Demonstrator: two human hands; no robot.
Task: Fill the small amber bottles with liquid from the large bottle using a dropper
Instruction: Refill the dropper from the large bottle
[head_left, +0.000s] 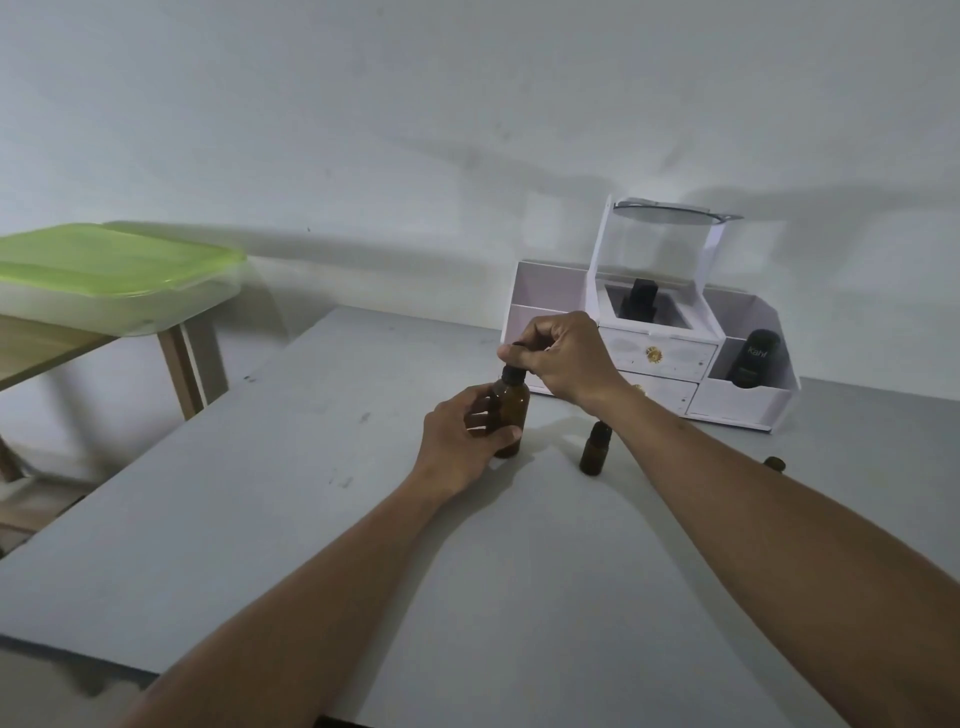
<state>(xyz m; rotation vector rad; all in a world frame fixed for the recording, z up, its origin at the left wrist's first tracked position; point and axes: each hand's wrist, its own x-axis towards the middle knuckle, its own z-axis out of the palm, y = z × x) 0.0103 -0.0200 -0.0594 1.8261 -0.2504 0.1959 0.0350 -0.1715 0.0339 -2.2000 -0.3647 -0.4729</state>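
Both hands are busy: my left hand steadies the large bottle on the worktop, my right hand pinches its dropper cap. Small amber bottles wait beside it, seemingly unfilled; filling hasn't started, I judge.

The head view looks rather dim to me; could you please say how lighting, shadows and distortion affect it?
Head view: dim, bluish light; both forearms cast soft shadows on the grey table; wide-angle bending curves the table edges; the green-lidded box looks smeared.

Bare white wall at twelve o'clock, grey table below, wooden side table at ten, dim light.
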